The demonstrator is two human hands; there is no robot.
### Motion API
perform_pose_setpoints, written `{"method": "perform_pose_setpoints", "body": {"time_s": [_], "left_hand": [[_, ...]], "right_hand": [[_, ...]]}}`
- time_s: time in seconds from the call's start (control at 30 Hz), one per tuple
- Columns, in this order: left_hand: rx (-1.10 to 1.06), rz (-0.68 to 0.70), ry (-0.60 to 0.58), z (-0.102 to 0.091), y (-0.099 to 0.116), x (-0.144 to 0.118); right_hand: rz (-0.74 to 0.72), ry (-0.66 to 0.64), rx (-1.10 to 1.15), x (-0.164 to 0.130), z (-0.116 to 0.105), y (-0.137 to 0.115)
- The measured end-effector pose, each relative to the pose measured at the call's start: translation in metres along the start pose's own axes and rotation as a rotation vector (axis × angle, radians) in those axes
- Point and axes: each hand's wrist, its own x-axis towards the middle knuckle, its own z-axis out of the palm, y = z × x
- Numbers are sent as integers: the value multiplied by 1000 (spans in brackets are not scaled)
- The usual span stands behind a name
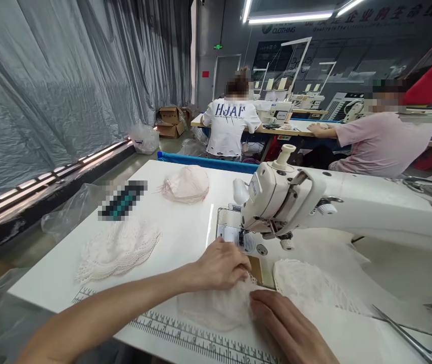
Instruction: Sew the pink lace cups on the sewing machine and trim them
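A piece of sheer white lace fabric (216, 306) lies at the front of the sewing table, partly over the printed ruler. My left hand (221, 264) is closed on its upper edge, fingers curled, just in front of the needle area. Along the fabric's right side rests my right hand (291, 326), fingers stretched out and close together; its thumb is hidden. The white sewing machine (276, 202) stands just beyond, its presser foot (243, 237) above the metal plate. To the right of my hands lies another white lace piece (306, 283).
A stack of lace pieces (121, 250) lies on the left of the table, a pinkish stack (187, 184) farther back. Scissors or tweezers (405, 333) lie at the right front. Two people work at machines ahead. Cardboard boxes (170, 121) and plastic bags (143, 139) sit on the floor.
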Motion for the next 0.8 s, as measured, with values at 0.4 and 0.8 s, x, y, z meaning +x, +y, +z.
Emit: {"method": "perform_pose_setpoints", "body": {"time_s": [0.4, 0.8], "left_hand": [[68, -120, 87, 5, -13, 2], [86, -190, 150, 12, -12, 2]], "right_hand": [[-75, -7, -51, 29, 3, 30], [-126, -12, 178, 31, 8, 50]]}}
